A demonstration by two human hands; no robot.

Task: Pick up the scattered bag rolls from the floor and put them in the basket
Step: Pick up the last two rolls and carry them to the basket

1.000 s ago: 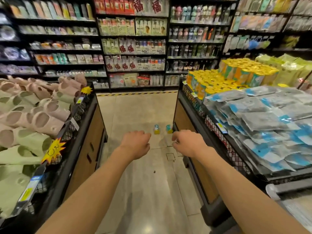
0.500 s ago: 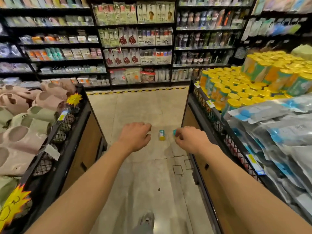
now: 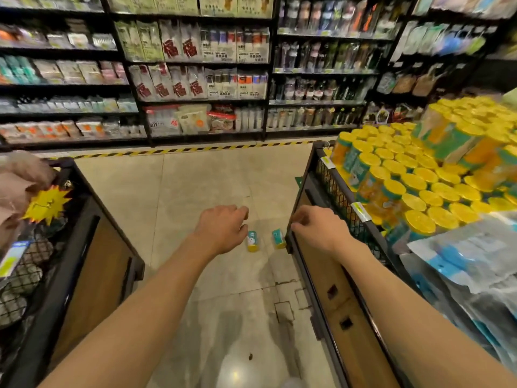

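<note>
Two small bag rolls lie on the tiled aisle floor ahead: one teal and yellow roll [image 3: 252, 241] and a second teal roll [image 3: 279, 238] right beside the corner of the right display bin. My left hand [image 3: 222, 229] is stretched forward over the floor, just left of the first roll, fingers loosely curled and holding nothing. My right hand [image 3: 317, 229] is stretched forward too, above the bin's corner and right of the second roll, fingers loosely curled, empty. The basket [image 3: 330, 197] on the right holds many matching yellow-capped rolls [image 3: 414, 191].
A left display bin [image 3: 84, 219] with wire mesh holds slippers and a yellow star price tag [image 3: 46, 204]. Blue and grey packets [image 3: 461, 261] fill the near right bin. Stocked shelves [image 3: 201, 79] and a yellow-black floor stripe [image 3: 181, 151] close the aisle ahead.
I have walked forward down the aisle; the two rolls on the floor are now closer and sit between my hands. Both hands stay stretched out and empty.
</note>
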